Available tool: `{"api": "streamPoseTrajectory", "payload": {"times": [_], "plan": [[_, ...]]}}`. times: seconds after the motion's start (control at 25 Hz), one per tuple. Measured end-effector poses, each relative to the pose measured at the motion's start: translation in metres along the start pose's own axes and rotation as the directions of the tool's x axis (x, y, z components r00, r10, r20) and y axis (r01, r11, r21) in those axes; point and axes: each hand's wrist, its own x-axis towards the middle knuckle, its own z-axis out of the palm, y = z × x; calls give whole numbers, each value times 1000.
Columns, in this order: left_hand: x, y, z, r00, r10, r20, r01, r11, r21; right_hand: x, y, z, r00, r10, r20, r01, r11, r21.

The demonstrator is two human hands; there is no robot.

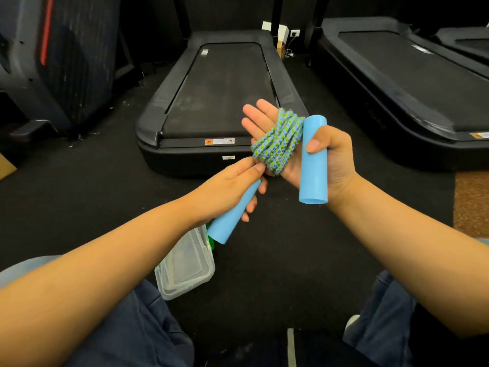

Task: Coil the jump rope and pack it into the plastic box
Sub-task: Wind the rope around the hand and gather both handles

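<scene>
Near the centre of the frame, the right hand point(304, 144) is held palm up with its fingers spread flat and pointing toward the upper left. Several turns of the green-and-blue braided jump rope point(277, 140) are wound around its palm. The thumb presses one light blue handle point(313, 160) upright against the base of that hand, so the right hand is open at the fingers yet clamps this handle with the thumb.

Just left of and below it, the left hand point(232, 186) is closed around the second blue handle point(234, 214), which slants down toward the lower left. Its thumb and forefinger pinch at the lower edge of the rope coil, where the cord meets that handle.

Below the left hand, lower centre-left in the frame, a clear plastic box point(185, 268) lies on the dark floor point(277, 260) between the person's knees, which are clad in dark blue trousers point(137, 327). Something green shows at the box's upper edge, partly hidden by the slanted handle. The box is well apart from the rope.

Across the top of the frame stand black treadmills: one point(219, 91) straight behind the hands and another point(397, 80) at the upper right.
</scene>
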Motion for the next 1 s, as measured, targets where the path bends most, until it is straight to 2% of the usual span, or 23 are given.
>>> {"api": "streamPoseTrajectory", "payload": {"times": [0.08,0.2,0.32,0.48,0.64,0.84,1.0], "plan": [[0,0,2,998,-50,-28,48,997,-60,-2,7,5,991,28,134,-23,999,-34],[-2,0,4,990,-135,-52,125,980,-153,0,12,2,990,80,112,-57,978,-199],[-3,-1,4,975,-220,-38,212,964,-159,0,17,7,992,66,108,-33,957,-287],[-1,-6,6,969,-248,-13,240,949,-207,-6,21,10,993,86,82,-69,980,-187],[-2,-6,3,977,-198,83,214,923,-320,-5,20,4,993,67,95,-44,974,-221],[5,-11,6,962,-263,71,269,878,-396,-7,24,8,996,22,90,-7,987,-160],[3,-11,6,957,-266,114,285,799,-530,-9,19,13,993,39,107,-32,998,-59]]}}
